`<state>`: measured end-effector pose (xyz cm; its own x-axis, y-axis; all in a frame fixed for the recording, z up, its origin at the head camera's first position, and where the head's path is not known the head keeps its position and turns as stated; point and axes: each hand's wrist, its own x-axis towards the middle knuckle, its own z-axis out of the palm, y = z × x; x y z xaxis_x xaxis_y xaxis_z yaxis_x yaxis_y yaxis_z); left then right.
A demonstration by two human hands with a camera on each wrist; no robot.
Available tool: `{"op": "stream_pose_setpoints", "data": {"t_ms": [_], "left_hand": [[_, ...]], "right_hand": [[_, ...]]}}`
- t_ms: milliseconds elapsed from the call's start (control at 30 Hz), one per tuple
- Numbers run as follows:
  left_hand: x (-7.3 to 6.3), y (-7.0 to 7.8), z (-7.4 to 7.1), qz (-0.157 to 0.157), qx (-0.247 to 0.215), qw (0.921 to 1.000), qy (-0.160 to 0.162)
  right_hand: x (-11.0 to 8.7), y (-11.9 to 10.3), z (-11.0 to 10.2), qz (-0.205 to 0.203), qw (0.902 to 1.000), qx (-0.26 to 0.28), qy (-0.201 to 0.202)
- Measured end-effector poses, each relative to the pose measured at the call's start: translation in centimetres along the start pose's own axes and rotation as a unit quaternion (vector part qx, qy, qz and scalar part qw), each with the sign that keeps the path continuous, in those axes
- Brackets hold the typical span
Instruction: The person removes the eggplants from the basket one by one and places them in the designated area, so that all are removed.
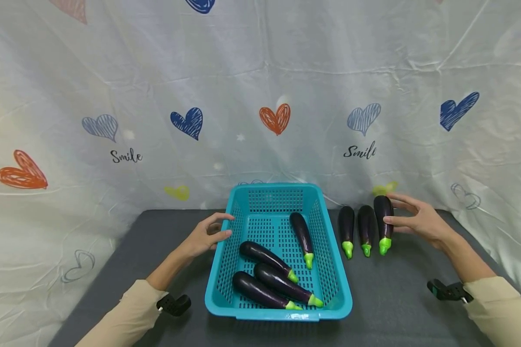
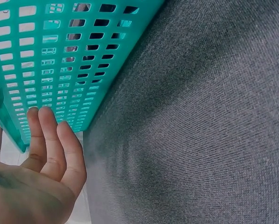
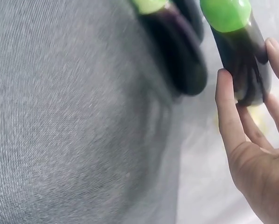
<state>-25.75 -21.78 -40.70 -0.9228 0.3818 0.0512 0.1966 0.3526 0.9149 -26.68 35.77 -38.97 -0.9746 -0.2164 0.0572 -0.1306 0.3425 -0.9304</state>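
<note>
While the right hand (image 1: 424, 223) pinches 1 eggplant (image 1: 383, 212), green tip (image 1: 385, 246) toward the near side, the blue basket (image 1: 278, 314) lies to its left, past 2 other eggplants (image 1: 346, 224); the left hand (image 1: 199, 238), fingers loose, is beside the basket.

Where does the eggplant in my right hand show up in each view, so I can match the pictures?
Head: right of center, the rightmost eggplant in the row of three outside the basket, gripped by the right hand.
Left wrist: not in it.
Right wrist: at the upper right, green cap up, between the fingers.
Shared landmark: the gray tabletop, visible in all three views.
</note>
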Motion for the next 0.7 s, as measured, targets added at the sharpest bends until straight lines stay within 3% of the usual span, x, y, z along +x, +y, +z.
{"op": "stream_pose_setpoints", "data": {"t_ms": [333, 700], "left_hand": [[0.0, 0.1, -0.1, 0.001, 0.001, 1.0000, 0.000], [-0.2, 0.3, -0.1, 0.001, -0.004, 1.0000, -0.004]], "right_hand": [[1.1, 2.4, -0.9, 0.036, 0.9993, -0.004, -0.009], [1.8, 3.9, -1.3, 0.046, 0.9985, 0.012, -0.028]]}}
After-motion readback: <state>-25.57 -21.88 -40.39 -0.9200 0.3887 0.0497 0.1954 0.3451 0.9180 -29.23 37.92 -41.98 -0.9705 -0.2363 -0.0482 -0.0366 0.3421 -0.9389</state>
